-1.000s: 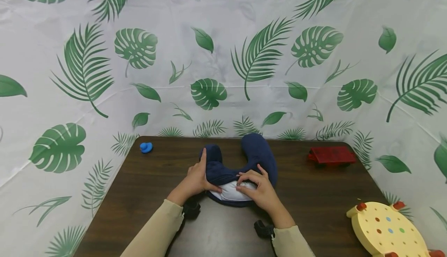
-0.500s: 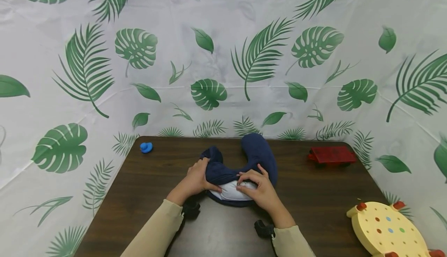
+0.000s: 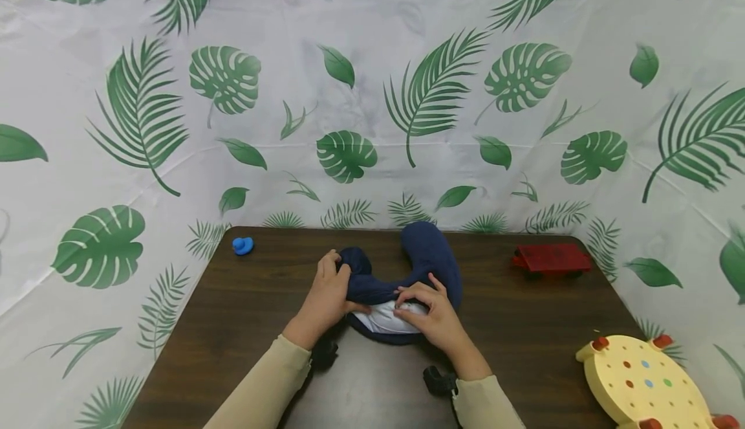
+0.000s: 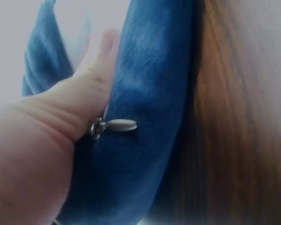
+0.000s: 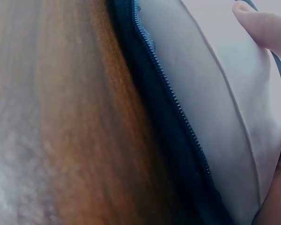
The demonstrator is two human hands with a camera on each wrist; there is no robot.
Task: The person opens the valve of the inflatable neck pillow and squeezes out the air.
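Observation:
A navy U-shaped neck pillow lies on the table, its curve toward me and both ends pointing away. Along the near side its zipper gapes, baring the white inner cushion. My left hand grips the left part of the pillow, fingers bent over the outer side and thumb at the opening. Beside that thumb, in the left wrist view, a metal zipper pull sticks out. My right hand pinches the cover's upper edge right of centre, its thumb over the white cushion.
The brown table carries a small blue toy at the back left and a red toy wagon at the back right. A yellow round pegboard with red feet stands at the front right. Leaf-printed cloth hangs behind.
My left hand's fingers went from stretched along the pillow's left arm to bent, and the hand shifted slightly left. That arm's end crumpled and now looks rounder. The right hand has stayed put.

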